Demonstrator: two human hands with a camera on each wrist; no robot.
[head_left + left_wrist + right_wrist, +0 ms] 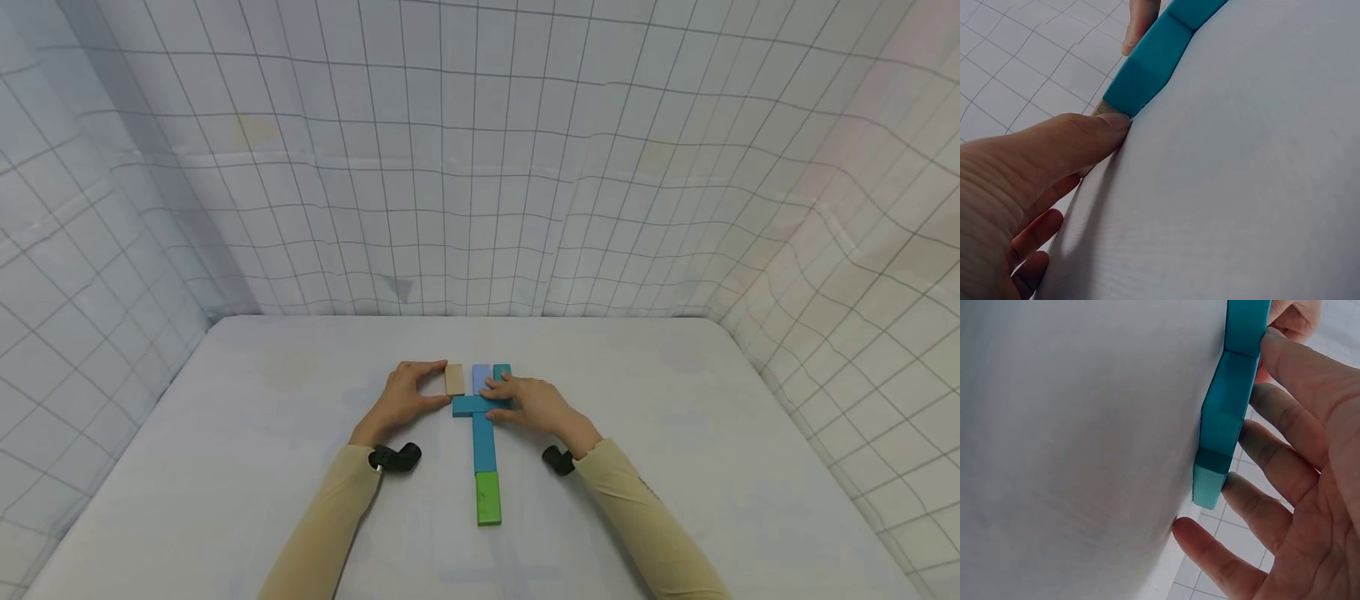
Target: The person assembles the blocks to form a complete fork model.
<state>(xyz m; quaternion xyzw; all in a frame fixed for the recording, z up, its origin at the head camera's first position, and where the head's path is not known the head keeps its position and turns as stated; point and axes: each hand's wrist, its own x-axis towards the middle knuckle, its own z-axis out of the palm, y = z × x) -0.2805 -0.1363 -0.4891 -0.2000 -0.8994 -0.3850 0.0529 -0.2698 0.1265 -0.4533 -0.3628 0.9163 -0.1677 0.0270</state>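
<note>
Flat wooden blocks lie in a cross shape on the white table (675, 433). A tan block (454, 379), a pale blue block (481, 375) and a teal block (502, 370) sit side by side at the far end. Below them a blue block (468, 406) lies crosswise, then a long blue block (483, 442) and a green block (487, 498) run toward me. My left hand (441, 384) pinches the tan block between thumb and forefinger; the thumb (1085, 134) meets the tan block (1105, 107) beside the blue block (1147, 65). My right hand (495, 398) rests straight fingers (1285, 462) on the blue block (1232, 394) and the teal block (1210, 478).
White gridded cloth walls (480, 167) close in the table at the back and on both sides. Black wrist cameras (393, 457) sit at the cuffs of my beige sleeves (637, 508). Bare table surface spreads left and right of the blocks.
</note>
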